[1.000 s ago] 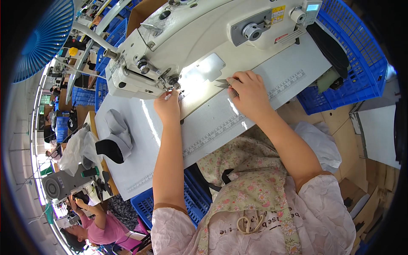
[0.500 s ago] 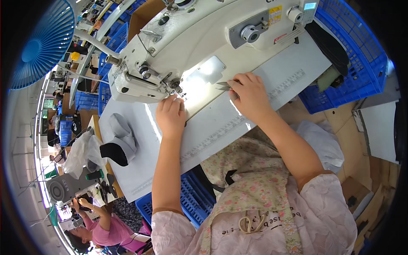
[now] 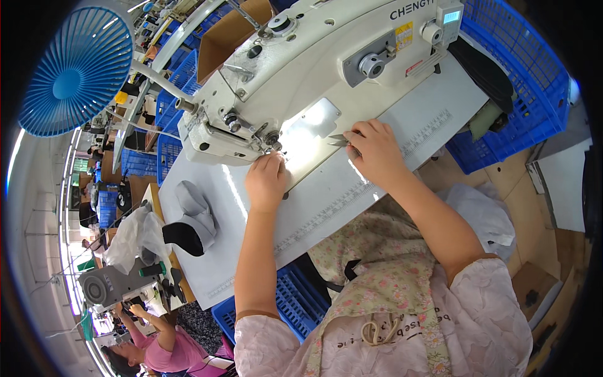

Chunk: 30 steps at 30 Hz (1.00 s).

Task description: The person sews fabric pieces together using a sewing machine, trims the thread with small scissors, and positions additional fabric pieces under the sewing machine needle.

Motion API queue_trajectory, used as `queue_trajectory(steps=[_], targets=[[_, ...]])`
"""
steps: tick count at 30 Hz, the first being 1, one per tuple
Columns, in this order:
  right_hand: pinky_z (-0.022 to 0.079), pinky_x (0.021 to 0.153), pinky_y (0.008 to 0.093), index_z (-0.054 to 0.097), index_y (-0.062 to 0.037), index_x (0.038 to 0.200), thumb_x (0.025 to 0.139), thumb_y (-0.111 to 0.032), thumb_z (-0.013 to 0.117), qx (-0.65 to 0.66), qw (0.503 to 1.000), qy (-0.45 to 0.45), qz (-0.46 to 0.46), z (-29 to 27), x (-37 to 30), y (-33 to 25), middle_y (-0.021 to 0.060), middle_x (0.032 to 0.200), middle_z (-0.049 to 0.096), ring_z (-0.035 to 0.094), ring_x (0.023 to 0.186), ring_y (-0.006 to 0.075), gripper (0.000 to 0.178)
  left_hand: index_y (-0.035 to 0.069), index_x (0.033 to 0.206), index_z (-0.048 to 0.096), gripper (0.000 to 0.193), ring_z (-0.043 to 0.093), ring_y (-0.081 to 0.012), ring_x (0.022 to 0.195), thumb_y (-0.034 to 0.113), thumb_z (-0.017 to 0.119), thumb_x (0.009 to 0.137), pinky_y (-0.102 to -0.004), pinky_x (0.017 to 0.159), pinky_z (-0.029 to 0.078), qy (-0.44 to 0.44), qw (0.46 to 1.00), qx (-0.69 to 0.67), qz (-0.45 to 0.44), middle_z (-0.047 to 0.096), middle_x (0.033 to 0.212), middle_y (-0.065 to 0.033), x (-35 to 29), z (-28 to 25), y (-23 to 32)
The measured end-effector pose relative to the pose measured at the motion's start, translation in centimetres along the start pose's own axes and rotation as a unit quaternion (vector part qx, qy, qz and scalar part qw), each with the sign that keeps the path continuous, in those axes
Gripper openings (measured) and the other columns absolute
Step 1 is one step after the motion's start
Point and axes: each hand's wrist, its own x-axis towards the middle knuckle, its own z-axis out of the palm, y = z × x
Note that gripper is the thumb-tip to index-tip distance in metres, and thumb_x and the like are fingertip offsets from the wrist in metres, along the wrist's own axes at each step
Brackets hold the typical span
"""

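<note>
My left hand [image 3: 266, 182] rests on the table beside the needle area of a white sewing machine [image 3: 301, 81]. Its fingers are pinched together close to the presser foot; what lies between them, if anything, is hidden. Thread snips [image 3: 338, 141] are gripped in my right hand [image 3: 378, 154], blades pointing left toward the machine's lit bed. That hand hovers over or rests at the front edge of the bed; I cannot tell which. Left of my left arm, a grey fabric piece with a black part [image 3: 196, 220] lies on the grey tabletop [image 3: 229, 267].
Blue crates stand right [image 3: 521, 119] and under the table [image 3: 295, 301]. A blue fan [image 3: 72, 81] is at upper left. Dark curved pieces [image 3: 480, 72] lie behind the table's right end. A co-worker in pink [image 3: 173, 352] sits at another machine, lower left.
The whole view has shifted, moving the machine and table slightly right and down in the picture. Both hands keep nearly the same places by the machine, the snips still in my right hand.
</note>
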Motion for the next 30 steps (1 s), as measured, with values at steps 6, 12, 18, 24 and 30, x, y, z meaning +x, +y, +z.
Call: queue_trajectory(steps=[6, 12, 18, 24, 30], targets=[[0.043, 0.086, 0.0395, 0.069, -0.0038, 0.098, 0.078, -0.010, 0.068, -0.008, 1.000, -0.007, 0.017, 0.2, -0.3, 0.1, 0.0042, 0.098, 0.060, 0.055, 0.098, 0.0239, 0.021, 0.003, 0.081, 0.065, 0.004, 0.062, -0.0204, 0.070, 0.006, 0.067, 0.083, -0.0308, 0.068, 0.051, -0.101, 0.941, -0.191, -0.262, 0.070, 0.087, -0.0086, -2.3, -4.1, 4.1], [0.044, 0.085, 0.0390, 0.066, -0.0023, 0.091, 0.081, -0.011, 0.066, -0.030, 0.999, -0.030, 0.012, 0.1, -0.2, 0.2, 0.0043, 0.095, 0.060, 0.055, 0.096, 0.0243, 0.014, 0.001, 0.082, 0.066, 0.003, 0.060, -0.0120, 0.071, 0.003, 0.068, 0.084, -0.0271, 0.069, 0.049, -0.160, 0.850, -0.307, -0.397, 0.069, 0.085, -0.0053, -8.4, -10.5, 7.3], [0.048, 0.069, 0.0381, 0.063, -0.0022, 0.090, 0.090, -0.015, 0.061, 0.082, 0.994, -0.005, 0.070, -0.2, -0.1, -0.2, 0.0067, 0.083, 0.063, 0.059, 0.075, 0.0261, 0.013, 0.003, 0.084, 0.065, 0.006, 0.062, -0.0162, 0.089, 0.004, 0.071, 0.083, -0.0277, 0.075, 0.050, -0.137, 0.750, -0.492, -0.421, 0.069, 0.099, -0.0089, -10.2, -12.7, 9.1], [0.044, 0.052, 0.0278, 0.067, -0.0047, 0.095, 0.092, -0.024, 0.065, 0.365, 0.878, -0.138, 0.277, -4.1, -1.0, -3.7, 0.0060, 0.072, 0.062, 0.054, 0.058, 0.0166, 0.020, 0.008, 0.082, 0.064, 0.010, 0.059, -0.0335, 0.116, 0.011, 0.073, 0.079, -0.0386, 0.096, 0.050, -0.005, 0.544, -0.735, -0.404, 0.059, 0.126, -0.0241, -9.2, -10.8, 8.5], [0.045, 0.054, 0.0282, 0.072, -0.0091, 0.097, 0.078, -0.025, 0.077, 0.280, 0.947, -0.157, -0.010, -7.1, -1.0, -7.0, 0.0023, 0.075, 0.062, 0.056, 0.061, 0.0170, 0.025, 0.009, 0.083, 0.066, 0.011, 0.048, -0.0365, 0.131, 0.010, 0.075, 0.076, -0.0432, 0.110, 0.039, -0.001, 0.471, -0.808, -0.354, 0.046, 0.140, -0.0285, -9.5, -9.4, 8.5]])
